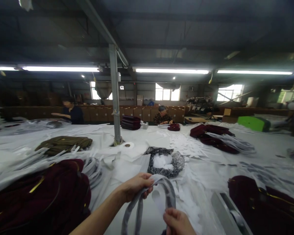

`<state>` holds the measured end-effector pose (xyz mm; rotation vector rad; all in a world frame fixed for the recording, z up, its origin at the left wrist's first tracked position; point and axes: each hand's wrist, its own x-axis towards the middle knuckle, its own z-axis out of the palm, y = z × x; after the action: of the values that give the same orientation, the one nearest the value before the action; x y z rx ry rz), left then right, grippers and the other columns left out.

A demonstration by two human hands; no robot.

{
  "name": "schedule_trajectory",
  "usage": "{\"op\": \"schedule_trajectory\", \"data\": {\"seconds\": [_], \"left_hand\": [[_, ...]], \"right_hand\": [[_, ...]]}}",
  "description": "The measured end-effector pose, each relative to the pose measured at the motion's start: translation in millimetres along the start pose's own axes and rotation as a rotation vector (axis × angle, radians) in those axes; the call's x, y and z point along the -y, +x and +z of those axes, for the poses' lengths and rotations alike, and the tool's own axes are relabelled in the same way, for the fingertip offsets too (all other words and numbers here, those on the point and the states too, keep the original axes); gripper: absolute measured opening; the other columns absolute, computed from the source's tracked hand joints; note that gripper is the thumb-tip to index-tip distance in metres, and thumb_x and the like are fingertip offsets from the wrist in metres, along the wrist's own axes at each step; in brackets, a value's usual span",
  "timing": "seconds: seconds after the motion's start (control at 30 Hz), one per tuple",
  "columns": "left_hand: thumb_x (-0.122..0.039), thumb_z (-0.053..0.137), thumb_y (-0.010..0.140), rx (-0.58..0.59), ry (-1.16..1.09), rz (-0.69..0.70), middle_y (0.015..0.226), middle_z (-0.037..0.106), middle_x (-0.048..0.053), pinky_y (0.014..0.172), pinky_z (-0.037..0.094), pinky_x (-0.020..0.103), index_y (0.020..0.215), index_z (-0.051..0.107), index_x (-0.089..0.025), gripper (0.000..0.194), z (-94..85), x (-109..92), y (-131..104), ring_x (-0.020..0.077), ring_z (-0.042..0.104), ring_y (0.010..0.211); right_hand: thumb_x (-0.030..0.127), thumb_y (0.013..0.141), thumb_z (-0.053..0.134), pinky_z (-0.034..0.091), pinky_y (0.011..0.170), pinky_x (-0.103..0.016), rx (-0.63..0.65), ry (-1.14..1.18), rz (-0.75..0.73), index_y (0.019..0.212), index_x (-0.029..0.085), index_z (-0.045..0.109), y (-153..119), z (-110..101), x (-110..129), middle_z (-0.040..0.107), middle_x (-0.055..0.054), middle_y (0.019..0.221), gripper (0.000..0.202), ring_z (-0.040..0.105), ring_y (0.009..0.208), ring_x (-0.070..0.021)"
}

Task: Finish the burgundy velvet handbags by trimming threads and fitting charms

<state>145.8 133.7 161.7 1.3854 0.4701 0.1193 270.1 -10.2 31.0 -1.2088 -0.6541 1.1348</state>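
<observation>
My left hand (139, 186) is closed around the top of a looped bag handle (171, 193), which looks wrapped in pale, translucent material. Lower on the same loop, my right hand (177, 221) pinches its right side between thumb and fingers. The handle's ends run down past the bottom edge, so whatever they join is out of sight. A maroon bag (63, 192) with yellow zip parts lies to the left of my left arm. Beyond my hands sits a black-and-white speckled bag (178, 163) with white pieces inside its opening.
Another maroon bag (254, 199) lies at right, beside a grey tape dispenser (229, 212). Olive bags (66, 143) are at left, and a metal post (115, 98) rises from the table. White scraps (188, 145) cover the surface. Two co-workers (163, 116) are across the table.
</observation>
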Motion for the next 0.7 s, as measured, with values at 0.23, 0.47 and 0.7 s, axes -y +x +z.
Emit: {"op": "schedule_trajectory", "data": {"seconds": [0.23,0.47,0.7], "left_hand": [[-0.039,0.063,0.070,0.123,0.019,-0.082,0.066,0.063,0.007,0.039,0.036,0.017,0.081,0.062,-0.009,0.032,-1.4,-2,-14,0.0072,0.050,0.044],[-0.039,0.069,0.062,0.015,-0.108,-0.244,0.056,0.059,0.002,0.035,0.041,0.018,0.078,0.062,-0.011,0.033,-10.0,4,-15,0.0081,0.049,0.037],[-0.032,0.070,0.062,-0.020,0.018,-0.119,0.045,0.047,-0.004,0.030,0.036,0.015,0.070,0.058,-0.013,0.024,8.2,-1,-15,0.0076,0.047,0.032]], "right_hand": [[0.060,0.055,0.071,0.009,0.026,-0.013,-0.056,0.274,-0.021,0.090,0.018,0.052,4,47,32,0.053,0.007,0.043,0.058,0.021,0.022,0.0006],[0.058,0.062,0.069,0.005,0.029,-0.015,0.015,0.149,-0.121,0.094,0.013,0.055,3,47,33,0.057,0.002,0.046,0.056,0.021,0.024,0.0011],[0.057,0.056,0.072,0.024,0.037,-0.017,0.002,0.053,-0.191,0.080,0.016,0.050,-10,34,34,0.063,-0.002,0.051,0.052,0.038,0.032,-0.0047]]}}
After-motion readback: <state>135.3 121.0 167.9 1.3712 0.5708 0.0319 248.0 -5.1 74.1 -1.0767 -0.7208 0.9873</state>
